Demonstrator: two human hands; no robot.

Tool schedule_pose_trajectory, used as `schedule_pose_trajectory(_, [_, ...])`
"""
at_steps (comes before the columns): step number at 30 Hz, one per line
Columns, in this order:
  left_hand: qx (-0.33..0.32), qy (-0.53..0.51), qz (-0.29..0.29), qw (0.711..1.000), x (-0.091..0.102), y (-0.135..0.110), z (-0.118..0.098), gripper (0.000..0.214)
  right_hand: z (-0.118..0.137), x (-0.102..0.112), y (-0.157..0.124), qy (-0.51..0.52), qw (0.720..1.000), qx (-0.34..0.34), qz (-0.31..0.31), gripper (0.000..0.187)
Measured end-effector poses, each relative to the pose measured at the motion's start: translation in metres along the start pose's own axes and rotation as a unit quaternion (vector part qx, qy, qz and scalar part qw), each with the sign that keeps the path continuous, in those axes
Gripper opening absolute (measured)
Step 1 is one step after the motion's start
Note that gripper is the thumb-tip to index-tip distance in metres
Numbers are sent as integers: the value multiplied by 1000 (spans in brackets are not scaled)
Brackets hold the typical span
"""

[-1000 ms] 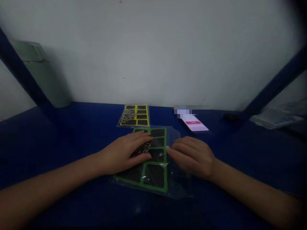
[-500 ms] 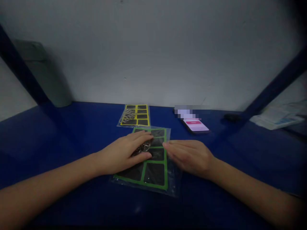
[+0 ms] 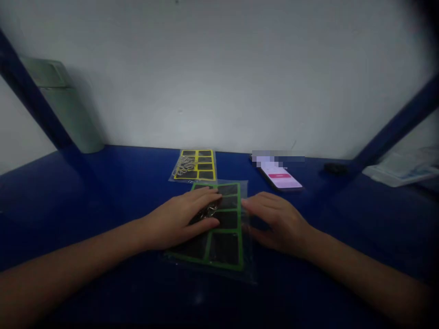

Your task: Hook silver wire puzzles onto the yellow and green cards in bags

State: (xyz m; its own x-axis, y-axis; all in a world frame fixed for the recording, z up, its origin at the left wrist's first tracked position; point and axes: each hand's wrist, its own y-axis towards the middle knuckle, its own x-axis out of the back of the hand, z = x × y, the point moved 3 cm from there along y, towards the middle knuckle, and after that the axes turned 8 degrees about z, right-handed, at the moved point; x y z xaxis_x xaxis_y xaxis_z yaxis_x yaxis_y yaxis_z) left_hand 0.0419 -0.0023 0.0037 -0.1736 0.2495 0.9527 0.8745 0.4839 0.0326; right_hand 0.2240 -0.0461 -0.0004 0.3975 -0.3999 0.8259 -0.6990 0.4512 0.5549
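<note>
A clear plastic bag (image 3: 247, 269) lies on the blue tabletop, holding a green-framed sheet (image 3: 224, 262) with dark rectangles. My left hand (image 3: 183, 219) rests flat on the bag's left half, fingers stretched out and thumb apart. Between that thumb and the fingers shows a small heap of shiny metal rings (image 3: 210, 210), partly covered by the hand. At the bag's right edge is my right hand (image 3: 281, 221), its fingers bent and its thumb apart below them. I see nothing held in it. Whether its fingertips touch the plastic I cannot tell.
Farther back lies a bagged yellow-framed sheet (image 3: 206, 167) with metal rings. A lit phone (image 3: 286, 180) is at the back right, beside a small black object (image 3: 335, 168) and white plastic packaging (image 3: 398, 171). A green bottle (image 3: 73, 114) stands behind the left blue post (image 3: 44, 105).
My right hand's fingers have spread, with the thumb now apart from them. My left hand stays on the bag. The whole view has shifted slightly.
</note>
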Motion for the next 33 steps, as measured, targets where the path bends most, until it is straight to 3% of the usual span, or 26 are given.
schedule_pose_trajectory(3, [-5,3,5,1000,-1,1,-1,45,0,1,0,-36,999,-22,-12,32])
schedule_pose_trajectory(9, [1,8,1,1000,-1,1,-2,44,-6,3,-4,-31,995,-75,-53,55])
schedule_pose_trajectory(11, [4,13,-1,1000,-1,1,-3,45,-6,2,-6,-26,996,-64,-52,55])
schedule_pose_trajectory(16, [11,28,0,1000,-3,1,-2,48,1,0,-8,-3,999,26,-19,44])
schedule_pose_trajectory(22, [8,-13,-7,1000,-1,0,1,45,2,1,-3,54,998,-3,32,37])
schedule_pose_trajectory(27, [18,-90,-45,995,7,2,8,32,5,-3,-6,-10,997,28,72,28])
schedule_pose_trajectory(33, [56,-52,-93,993,12,2,25,31,13,-4,-5,-57,993,35,95,30])
